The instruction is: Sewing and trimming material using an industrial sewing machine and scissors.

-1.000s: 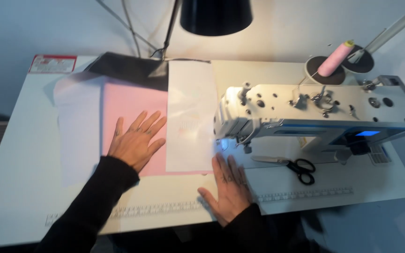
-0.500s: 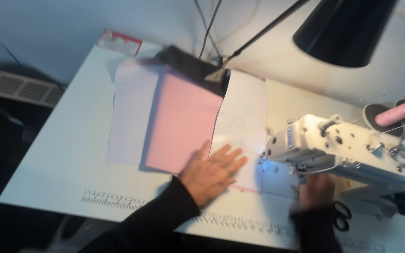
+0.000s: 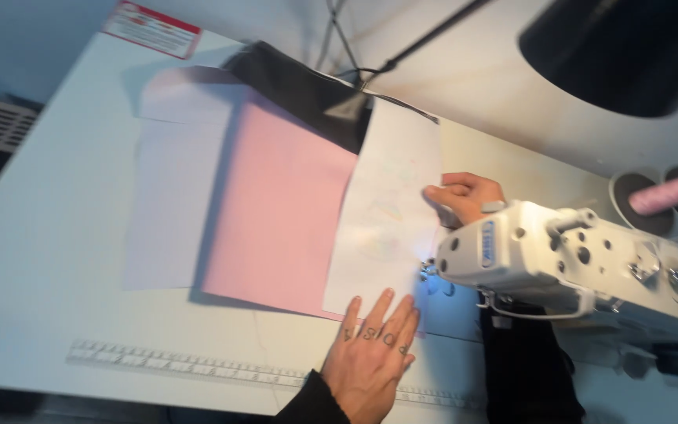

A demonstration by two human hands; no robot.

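My left hand lies flat with fingers spread on the table, its fingertips on the near edge of a white fabric piece. My right hand reaches round behind the head of the white sewing machine. Its fingers are curled on the right edge of that white piece. The black sleeve of my right arm passes under the machine arm. A pink fabric sheet lies to the left, partly beneath the white piece. The needle area is lit by a small bluish light.
A pale sheet lies left of the pink one, and black cloth sits behind them. A black lamp shade hangs at upper right above a pink thread spool. A printed ruler strip runs along the white table's near edge.
My left hand slid off the pink sheet to the near edge of the white piece. My right hand went from the front of the machine up behind its head. The view shifted left.
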